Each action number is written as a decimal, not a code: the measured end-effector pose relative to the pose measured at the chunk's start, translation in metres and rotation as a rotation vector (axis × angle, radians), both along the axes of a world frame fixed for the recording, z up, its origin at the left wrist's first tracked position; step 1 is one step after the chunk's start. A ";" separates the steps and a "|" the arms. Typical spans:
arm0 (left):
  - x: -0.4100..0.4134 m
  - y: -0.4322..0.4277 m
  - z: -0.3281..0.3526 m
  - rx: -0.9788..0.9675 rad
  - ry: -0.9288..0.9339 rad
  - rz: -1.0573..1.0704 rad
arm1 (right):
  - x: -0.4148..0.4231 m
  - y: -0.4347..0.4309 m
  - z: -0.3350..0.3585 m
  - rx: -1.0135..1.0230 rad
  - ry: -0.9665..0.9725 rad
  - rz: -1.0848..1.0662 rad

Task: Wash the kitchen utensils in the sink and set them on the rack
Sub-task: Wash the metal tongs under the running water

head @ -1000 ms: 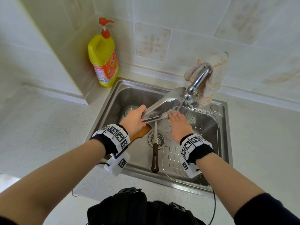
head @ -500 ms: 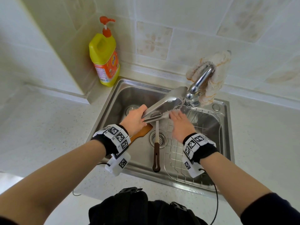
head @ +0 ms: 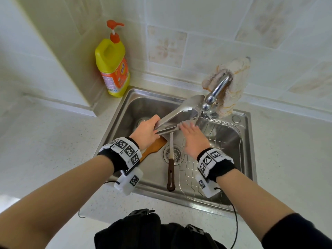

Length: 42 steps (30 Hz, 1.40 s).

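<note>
The yellow plastic soap bottle (head: pixel 112 67) has an orange pump and label. Silver all through: the shiny steel sink (head: pixel 140 105), the wire rack (head: pixel 193 170) and the metal tongs (head: pixel 179 114). The flat wooden spatula (head: pixel 152 148) is honey-brown; the slim utensil's handle (head: pixel 170 177) is dark brown. Black wristbands (head: pixel 125 151) carry white tags with black square codes, and the pale worktop (head: pixel 45 141) is finely speckled.

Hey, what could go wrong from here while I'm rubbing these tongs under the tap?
1. The left hand grips the tongs at one end only. The smooth metal may slip and drop onto the brown-handled utensil lying across the drain.
2. The tongs' far end sits right by the tap, so a push from the right hand could knock it or the cloth draped over it.
</note>
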State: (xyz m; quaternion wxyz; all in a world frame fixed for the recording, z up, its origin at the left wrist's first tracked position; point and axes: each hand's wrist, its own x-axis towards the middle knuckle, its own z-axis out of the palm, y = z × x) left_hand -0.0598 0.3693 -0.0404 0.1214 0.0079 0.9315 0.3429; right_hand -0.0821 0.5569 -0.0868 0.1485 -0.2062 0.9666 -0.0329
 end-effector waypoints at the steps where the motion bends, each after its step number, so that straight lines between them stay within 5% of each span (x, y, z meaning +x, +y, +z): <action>1: 0.000 0.000 0.001 0.000 -0.001 0.000 | -0.007 0.007 0.002 0.026 -0.003 -0.052; 7: 0.007 -0.007 0.005 -0.002 0.002 0.041 | 0.006 -0.017 -0.002 -0.011 0.018 0.075; 11: 0.010 -0.008 0.007 -0.004 0.013 0.034 | -0.004 -0.001 0.007 0.033 -0.011 -0.090; 23: 0.014 -0.011 0.010 0.019 0.070 0.042 | 0.018 -0.008 0.015 -0.113 0.023 0.044; 28: 0.013 -0.019 0.010 0.023 0.071 0.033 | 0.002 0.012 0.018 -0.020 0.061 -0.082; 33: 0.002 -0.024 0.010 0.142 0.039 0.073 | -0.009 0.002 0.029 -0.179 0.062 -0.069; 38: -0.006 -0.025 0.002 0.298 -0.204 0.105 | -0.018 0.021 0.033 -0.261 -0.022 -0.140; 42: -0.007 -0.025 -0.003 0.111 -0.171 -0.017 | -0.020 0.024 0.037 -0.445 -0.059 -0.200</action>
